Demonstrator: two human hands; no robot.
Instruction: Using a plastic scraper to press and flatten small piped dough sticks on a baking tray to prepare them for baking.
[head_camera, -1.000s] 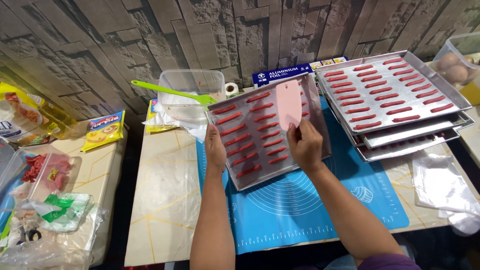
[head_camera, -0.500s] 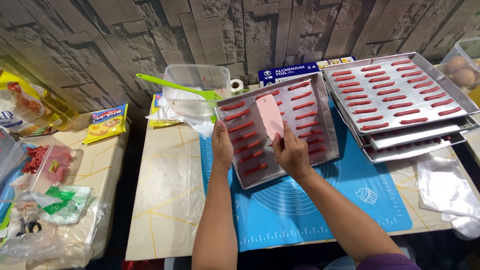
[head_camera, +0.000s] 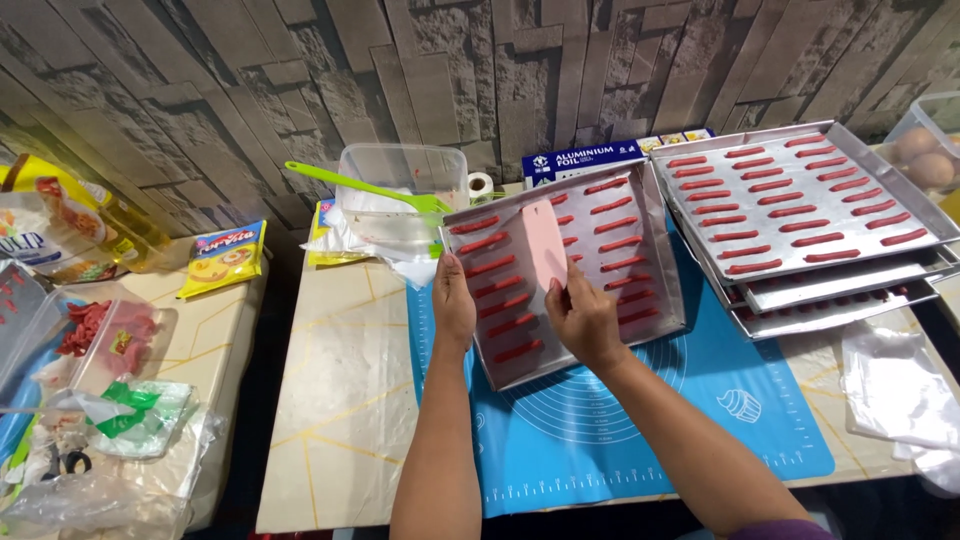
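Since 1 s ago the baking tray (head_camera: 660, 250) w/ red strips has slid toward the blue mat's (head_camera: 640, 430) near-left corner. Right hand (head_camera: 585, 320) pinches a pink scraper (head_camera: 543, 245) over mid-tray, long axis toward the far edge; left hand (head_camera: 453, 305) rests fingers flat on the tray's left rim, gripping nothing. Risk, imo: tilted blade could smear nearby strips.

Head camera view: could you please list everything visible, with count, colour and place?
Baking tray: one, silver, on blue mat, rows of red strips.
Pink scraper: one, over that tray.
Stacked trays: several, silver, right, red strips on them.
Blue mat: one, table centre.
Plastic tub: one, clear, behind tray.
Green spatula: one, across tub.
Foil box: one, blue, by wall.
Yellow packet: one, left table.
Left hand: on tray's edge.
Right hand: holds scraper.
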